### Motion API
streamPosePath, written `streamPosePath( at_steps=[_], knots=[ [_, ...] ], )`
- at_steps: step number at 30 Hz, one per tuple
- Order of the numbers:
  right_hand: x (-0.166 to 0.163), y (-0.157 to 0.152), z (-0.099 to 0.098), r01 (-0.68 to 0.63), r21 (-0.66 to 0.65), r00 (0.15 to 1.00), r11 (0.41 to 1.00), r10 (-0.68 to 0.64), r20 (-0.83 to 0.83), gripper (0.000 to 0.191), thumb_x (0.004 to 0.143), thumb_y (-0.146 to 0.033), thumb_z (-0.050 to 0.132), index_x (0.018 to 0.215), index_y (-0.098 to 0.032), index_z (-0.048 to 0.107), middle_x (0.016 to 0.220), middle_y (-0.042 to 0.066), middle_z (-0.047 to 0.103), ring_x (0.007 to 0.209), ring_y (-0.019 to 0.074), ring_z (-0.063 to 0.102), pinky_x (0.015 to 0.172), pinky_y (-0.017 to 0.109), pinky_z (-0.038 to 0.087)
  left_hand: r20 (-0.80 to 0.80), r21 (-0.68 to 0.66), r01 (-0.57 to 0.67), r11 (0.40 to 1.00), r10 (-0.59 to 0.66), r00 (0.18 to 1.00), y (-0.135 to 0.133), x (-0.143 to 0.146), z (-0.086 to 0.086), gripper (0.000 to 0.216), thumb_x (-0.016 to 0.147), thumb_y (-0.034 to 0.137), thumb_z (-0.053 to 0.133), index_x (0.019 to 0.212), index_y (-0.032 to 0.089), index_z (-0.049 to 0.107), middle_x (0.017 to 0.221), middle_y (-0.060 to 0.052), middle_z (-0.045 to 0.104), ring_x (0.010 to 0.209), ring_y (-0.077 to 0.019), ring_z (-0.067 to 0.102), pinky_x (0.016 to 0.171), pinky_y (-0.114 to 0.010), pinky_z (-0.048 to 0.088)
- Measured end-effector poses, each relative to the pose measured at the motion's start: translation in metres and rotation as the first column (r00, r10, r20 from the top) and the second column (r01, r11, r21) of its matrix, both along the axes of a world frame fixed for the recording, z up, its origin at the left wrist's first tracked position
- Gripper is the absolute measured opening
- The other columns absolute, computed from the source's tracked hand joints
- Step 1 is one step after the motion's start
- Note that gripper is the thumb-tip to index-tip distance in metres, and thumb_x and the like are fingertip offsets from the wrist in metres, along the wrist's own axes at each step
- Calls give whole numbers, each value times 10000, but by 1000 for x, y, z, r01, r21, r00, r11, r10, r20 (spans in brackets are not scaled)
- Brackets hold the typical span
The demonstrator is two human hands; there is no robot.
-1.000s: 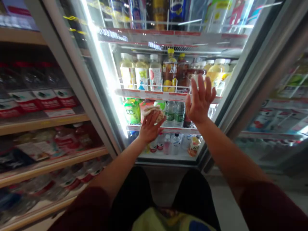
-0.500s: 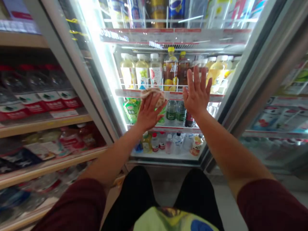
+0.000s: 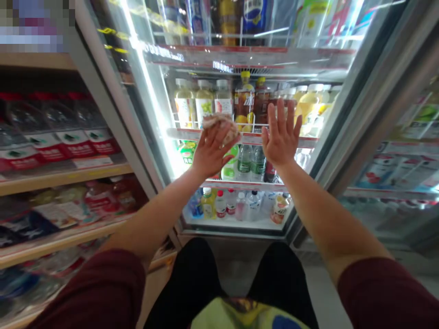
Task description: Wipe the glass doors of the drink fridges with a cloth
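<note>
A crumpled pale cloth [image 3: 222, 127] with a brownish pattern is under the fingers of my left hand [image 3: 211, 153], which presses it against the glass door of a lit drinks fridge. To the right, my right hand [image 3: 281, 137] lies flat on the same glass, fingers spread, holding nothing. Behind the glass, bottles with white caps [image 3: 205, 103] and a tea bottle with a yellow cap [image 3: 244, 98] stand on the middle shelf. Green-labelled bottles [image 3: 244, 162] show lower down, between my two hands.
Metal door frame [image 3: 368, 91] runs along the right side of the glass. A wooden shelf [image 3: 65, 179] at left carries red-capped bottles [image 3: 65, 121] and packets. Small bottles [image 3: 221, 204] stand on the fridge floor. My knees [image 3: 197, 269] are close to the fridge's lower edge.
My left hand has moved slightly up on the glass with the cloth. My right hand stays nearly in place, spread on the door. The view has tilted a little.
</note>
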State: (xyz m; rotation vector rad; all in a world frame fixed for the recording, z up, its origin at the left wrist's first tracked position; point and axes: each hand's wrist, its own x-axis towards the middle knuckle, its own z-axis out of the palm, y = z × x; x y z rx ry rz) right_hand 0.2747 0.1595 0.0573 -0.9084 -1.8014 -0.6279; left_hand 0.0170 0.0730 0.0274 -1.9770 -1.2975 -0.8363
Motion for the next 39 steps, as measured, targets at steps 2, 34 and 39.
streamPosePath(
  at_steps=[2,34,39],
  knots=[
    [1,1,-1,-20,24,1000,1000,20,-2,699,1142,-416,298,1817,-240,345,1872,127,353,1777,373,193,1387,771,161,52,144,-37,989,30,998,10,-23,54,769,1072,735,528,1720,322,535,1911,-24,274,1797,-360,93,1477,-612,-25],
    [1,4,-6,-42,26,998,999,43,-34,714,1126,-395,306,1822,-236,320,1878,141,335,1783,367,167,1381,771,170,35,124,-129,984,125,992,-16,-77,19,697,1090,621,530,1732,349,505,1922,-48,237,1800,-367,68,1463,-678,27],
    [1,15,-11,-64,97,994,993,72,-87,686,1130,-450,326,1774,-241,433,1848,132,404,1770,345,234,1400,745,159,217,201,-134,970,89,972,-1,-87,39,854,1054,798,457,1778,346,423,1941,50,123,1800,-377,-48,1478,-640,-56]
  ],
)
